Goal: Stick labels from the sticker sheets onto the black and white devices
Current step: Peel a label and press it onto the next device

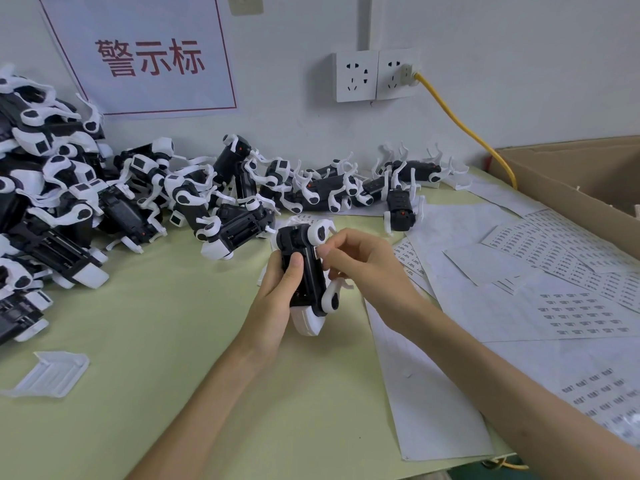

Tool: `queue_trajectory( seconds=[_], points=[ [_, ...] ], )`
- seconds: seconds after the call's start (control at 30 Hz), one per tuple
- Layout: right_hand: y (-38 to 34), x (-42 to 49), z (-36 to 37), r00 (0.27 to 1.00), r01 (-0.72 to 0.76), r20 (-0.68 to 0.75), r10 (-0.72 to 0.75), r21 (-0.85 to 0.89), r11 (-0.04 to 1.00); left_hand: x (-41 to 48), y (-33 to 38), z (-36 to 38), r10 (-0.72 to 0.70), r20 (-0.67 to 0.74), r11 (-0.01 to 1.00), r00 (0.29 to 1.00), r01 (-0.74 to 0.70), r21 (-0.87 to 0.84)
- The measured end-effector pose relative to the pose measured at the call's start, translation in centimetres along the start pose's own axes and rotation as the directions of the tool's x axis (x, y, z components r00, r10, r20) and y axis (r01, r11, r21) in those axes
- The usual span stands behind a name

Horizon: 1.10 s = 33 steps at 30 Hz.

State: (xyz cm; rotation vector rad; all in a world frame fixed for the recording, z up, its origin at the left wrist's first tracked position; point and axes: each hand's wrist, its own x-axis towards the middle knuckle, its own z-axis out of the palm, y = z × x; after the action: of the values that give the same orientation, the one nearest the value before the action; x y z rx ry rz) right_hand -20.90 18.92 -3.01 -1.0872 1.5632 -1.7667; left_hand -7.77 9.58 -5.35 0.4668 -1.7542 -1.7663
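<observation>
Hands met close together above the pale green table (pixel 156 341). Along the wall at the left and back sprawled a large pile of devices (pixel 86 188). Overlapping sticker sheets (pixel 571 306) covered the right side, next to a cardboard box (pixel 571 174). At the centre, the left hand (pixel 277 299) gripped one black and white device (pixel 306 271) from below, with the thumb laid across its black body. The right hand (pixel 363 265) pinched a small label (pixel 317 252) against the device's right edge.
</observation>
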Motion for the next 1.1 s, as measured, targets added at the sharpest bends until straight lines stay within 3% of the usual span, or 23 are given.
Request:
queue_trajectory(
  seconds=[0.1, 0.27, 0.47, 0.63, 0.73, 1.1],
  points=[
    [-0.2, 0.0, 0.1, 0.998, -0.036, 0.05, 0.031, 0.094, 0.995, -0.1, 0.3, 0.0, -0.035, 0.017, 0.997, 0.999, 0.036, -0.069],
    [0.0, -0.1, 0.0, 0.999, -0.003, 0.033, 0.0, 0.081, 0.997, -0.2, 0.5, 0.1, -0.048, 0.07, 0.997, 0.996, 0.053, -0.063],
    [0.1, -0.1, -0.3, 0.984, -0.169, 0.082, 0.158, 0.143, 0.975, -0.2, 0.5, 0.2, -0.016, 0.054, 0.999, 0.998, 0.018, -0.031],
    [0.7, -0.2, -0.2, 0.95, -0.286, 0.158, 0.269, 0.098, 0.953, -0.3, 0.6, 0.2, 0.008, 0.081, 1.0, 0.997, -0.005, -0.031],
    [0.4, -0.4, 0.0, 0.928, -0.279, 0.291, 0.232, 0.134, 0.951, -0.3, 0.5, 0.0, -0.03, 0.157, 0.998, 0.987, 0.039, -0.053],
    [-0.4, -0.6, -0.3, 0.952, -0.194, 0.267, 0.148, 0.155, 0.969, -0.4, 0.9, 0.0, -0.003, 0.227, 0.998, 0.974, 0.017, -0.058]
  ],
)
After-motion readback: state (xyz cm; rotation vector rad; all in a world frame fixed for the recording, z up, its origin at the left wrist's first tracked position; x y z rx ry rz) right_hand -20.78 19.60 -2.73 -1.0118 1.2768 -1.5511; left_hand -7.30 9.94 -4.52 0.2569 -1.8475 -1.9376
